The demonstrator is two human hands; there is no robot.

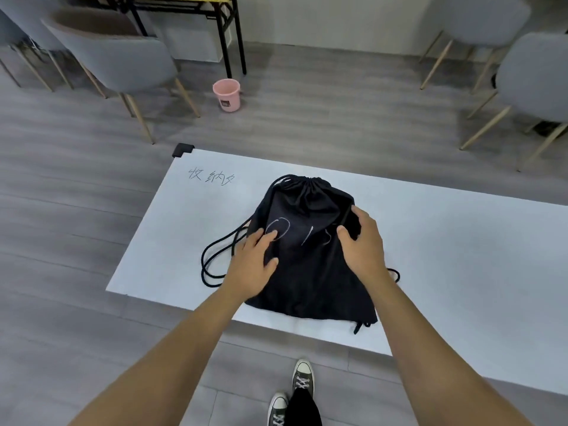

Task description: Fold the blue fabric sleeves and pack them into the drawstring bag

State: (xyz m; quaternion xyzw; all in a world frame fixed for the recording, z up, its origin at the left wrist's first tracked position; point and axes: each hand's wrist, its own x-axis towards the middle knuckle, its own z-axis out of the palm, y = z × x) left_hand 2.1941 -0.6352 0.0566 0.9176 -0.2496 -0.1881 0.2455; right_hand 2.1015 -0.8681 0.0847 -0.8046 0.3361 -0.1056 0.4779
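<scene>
1. Drawstring bag [310, 265] lies flat on the white table [461, 241], a little left of its middle, with its gathered mouth at 12 o'clock and its bottom edge at 6 o'clock, close to the table's near edge.
2. Pale chalky marks (they look like "013") run across the bag's dark front, between the two hands.
3. Black cords [215, 259] loop out from the bag toward 9 o'clock and rest on the table top.
4. The left hand [253, 262] lies on the bag's 9 o'clock side, fingers straight and spread, pressing the cloth flat.
5. The right hand [364, 241] sits at the bag's 3 o'clock edge, fingers curled over the cloth with the thumb set apart; whether it truly grips a fold cannot be told.
6. Dark handwriting [210, 176] marks the table toward 11 o'clock from the bag.
7. On the grey floor beyond the table, a pink bucket [226, 95] stands at 11 o'clock, near a grey chair [123, 53].
8. More grey chairs [534, 78] stand at 2 o'clock.
9. Two sneakers [299, 382] show at 6 o'clock, below the table's near edge.
</scene>
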